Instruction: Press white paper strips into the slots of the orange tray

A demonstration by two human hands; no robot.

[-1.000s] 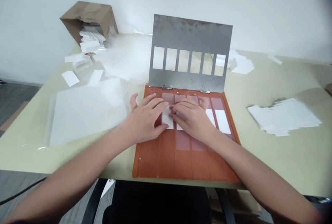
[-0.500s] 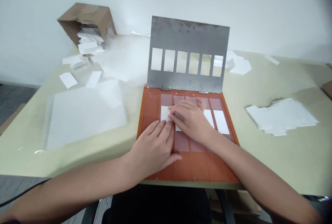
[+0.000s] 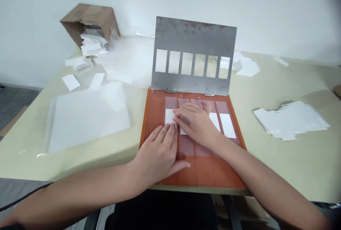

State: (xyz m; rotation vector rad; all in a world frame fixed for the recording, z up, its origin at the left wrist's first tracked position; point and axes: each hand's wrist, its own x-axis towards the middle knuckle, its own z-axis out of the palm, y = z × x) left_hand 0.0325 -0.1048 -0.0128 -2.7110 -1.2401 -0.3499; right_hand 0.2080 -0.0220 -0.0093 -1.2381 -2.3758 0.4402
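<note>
My left hand [image 3: 157, 157] lies flat with its fingers stretched out, fingertips at the lower edge of a white card [image 3: 169, 117]. At that card's right edge the thumb and index finger of my right hand [image 3: 195, 121] are pressed close together. The card sits in the leftmost card position of an orange board [image 3: 186, 173] with grooved columns and clear film strips. Other white cards lie in the same row, such as the rightmost card [image 3: 227, 125]; my right hand partly covers those in the middle. A grey metal plate [image 3: 194, 38] with a row of rectangular windows stands hinged up behind the board.
On the right lies a spread stack of white cards [image 3: 293, 119]. Clear plastic sheets [image 3: 87, 119] cover the table's left side. Behind them, a tipped cardboard box [image 3: 99, 15] spills white cards. More white pieces [image 3: 247, 67] lie behind the metal plate.
My left hand's fingers have shifted slightly left along the card's lower edge, and its thumb reaches a little farther right. My right hand stays in place.
</note>
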